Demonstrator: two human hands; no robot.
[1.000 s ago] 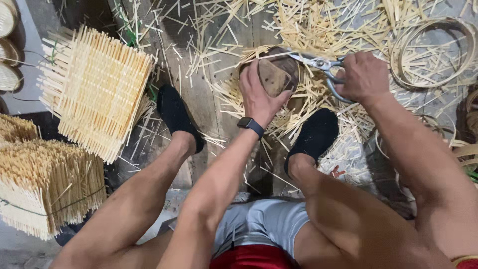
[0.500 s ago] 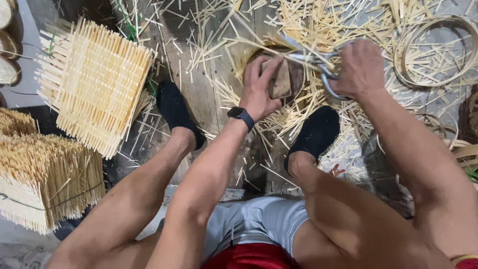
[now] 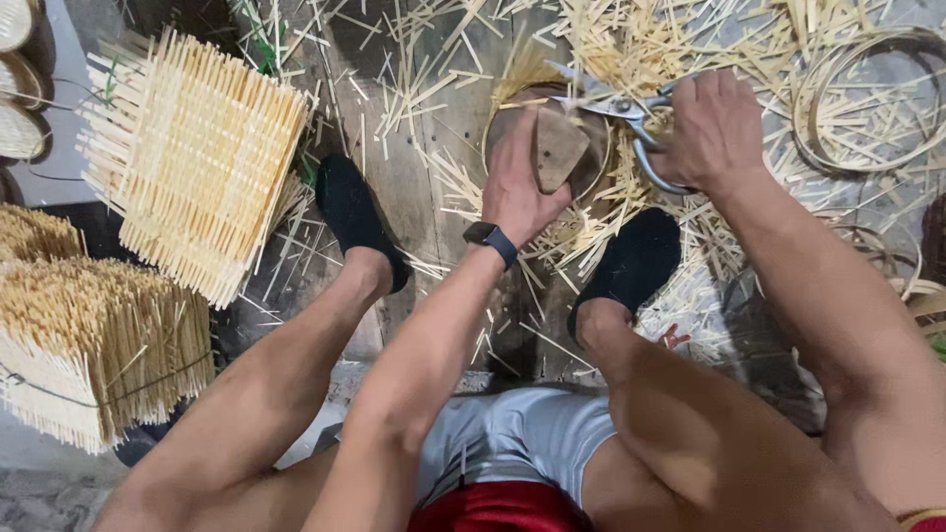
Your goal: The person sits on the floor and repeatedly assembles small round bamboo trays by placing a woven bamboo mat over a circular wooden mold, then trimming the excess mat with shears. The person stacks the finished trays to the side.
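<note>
the left hand (image 3: 520, 182) lay flat-fingered over a round woven bamboo piece (image 3: 552, 143), thumb hooked round a smooth brown wooden block (image 3: 560, 148) and pressing it down. the right hand (image 3: 711, 126) was curled tight through the loop handles of steel shears (image 3: 616, 106), their thin blades parted at the piece's far rim. the piece sat on a weathered plank floor (image 3: 414, 167), between two black-socked feet (image 3: 355, 217), amid pale splintery bamboo offcuts (image 3: 631, 39). toward the floor's left edge stood bristly square woven mats (image 3: 192, 158) and a tied bundle (image 3: 99, 345); coiled bamboo hoops (image 3: 867, 99) lay at the right.
</note>
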